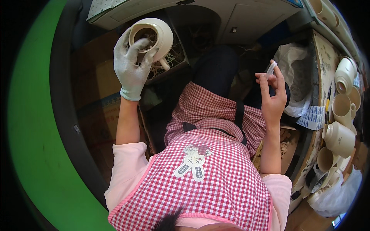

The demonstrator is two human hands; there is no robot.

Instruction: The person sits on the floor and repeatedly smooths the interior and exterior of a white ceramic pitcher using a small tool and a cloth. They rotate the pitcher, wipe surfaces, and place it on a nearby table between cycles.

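Observation:
My left hand [131, 69], in a pale grey glove, grips a cream plastic cup-like body [165, 40] by its rim at the upper left. Some fingers reach into its round opening, and a short handle-like stub sticks out at its lower side. On the right, my bare right hand [274, 102] is raised, pinching a small translucent whitish ring [271, 68] between thumb and fingers. The ring and the cream body are well apart.
Below the cream body is a box of stringy scraps [175, 59]. Several cream cups [343, 109] crowd the bench [322, 54] at right, beside a clear plastic bag [293, 65]. A pale machine panel [250, 23] spans the far side; a carton of small pieces [287, 144] stands by my right forearm.

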